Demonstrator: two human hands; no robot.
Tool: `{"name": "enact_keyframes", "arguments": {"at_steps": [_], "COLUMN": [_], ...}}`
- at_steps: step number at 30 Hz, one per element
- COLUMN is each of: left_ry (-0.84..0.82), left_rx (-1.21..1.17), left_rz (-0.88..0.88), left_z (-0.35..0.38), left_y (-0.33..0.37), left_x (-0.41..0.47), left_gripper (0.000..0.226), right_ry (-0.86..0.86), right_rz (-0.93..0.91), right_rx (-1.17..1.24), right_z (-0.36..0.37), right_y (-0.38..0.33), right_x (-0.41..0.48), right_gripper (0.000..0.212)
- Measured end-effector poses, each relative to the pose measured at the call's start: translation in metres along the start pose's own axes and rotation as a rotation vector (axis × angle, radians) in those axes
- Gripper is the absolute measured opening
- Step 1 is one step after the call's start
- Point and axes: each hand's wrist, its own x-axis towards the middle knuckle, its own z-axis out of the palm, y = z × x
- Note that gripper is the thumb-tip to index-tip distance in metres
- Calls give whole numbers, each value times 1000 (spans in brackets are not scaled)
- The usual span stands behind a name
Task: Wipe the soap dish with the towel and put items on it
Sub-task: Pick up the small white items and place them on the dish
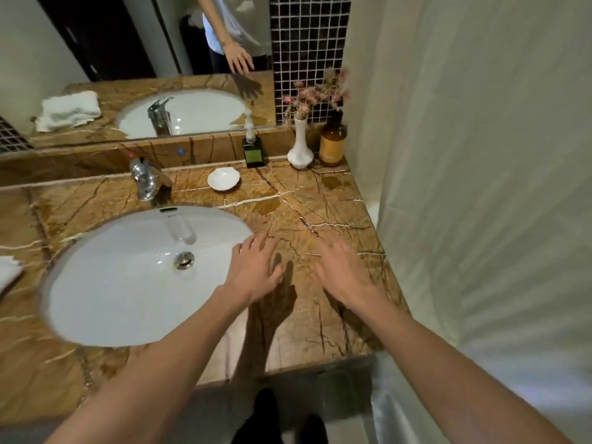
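A small white soap dish [223,178] sits empty on the brown marble counter [307,206], behind the sink and right of the tap. A white towel [8,272] lies at the counter's far left edge, mostly cut off by the frame. My left hand [254,267] hovers palm down over the counter at the sink's right rim, fingers spread, holding nothing. My right hand [342,272] hovers beside it to the right, also spread and empty. Both hands are well short of the dish. A dark green pump bottle [253,149] stands just behind the dish.
A white oval sink [105,283] with a chrome tap [144,179] fills the counter's left. A white vase with pink flowers [300,149] and an amber bottle [333,144] stand at the back right corner. A mirror [137,59] is behind; a pale shower curtain [480,155] hangs right.
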Motion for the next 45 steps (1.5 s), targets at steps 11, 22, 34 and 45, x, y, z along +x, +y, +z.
{"name": "enact_keyframes", "arguments": {"at_steps": [11,22,34,45], "left_ry": [-131,-205,-196,-189], "left_rx": [-9,-165,-125,-102], "left_rz": [48,130,208,257], "left_z": [31,61,84,103], "left_y": [46,88,103,142], "left_x": [-47,-42,-26,-9], "left_gripper": [62,64,55,41], "right_ry": [22,-47,-12,55], "right_rz": [240,276,198,316], "right_rx": [22,27,148,141], "right_z": [0,28,27,9], "right_y": [42,49,59,105], "right_x": [-80,-93,-88,-124], "right_gripper": [45,57,54,52]}}
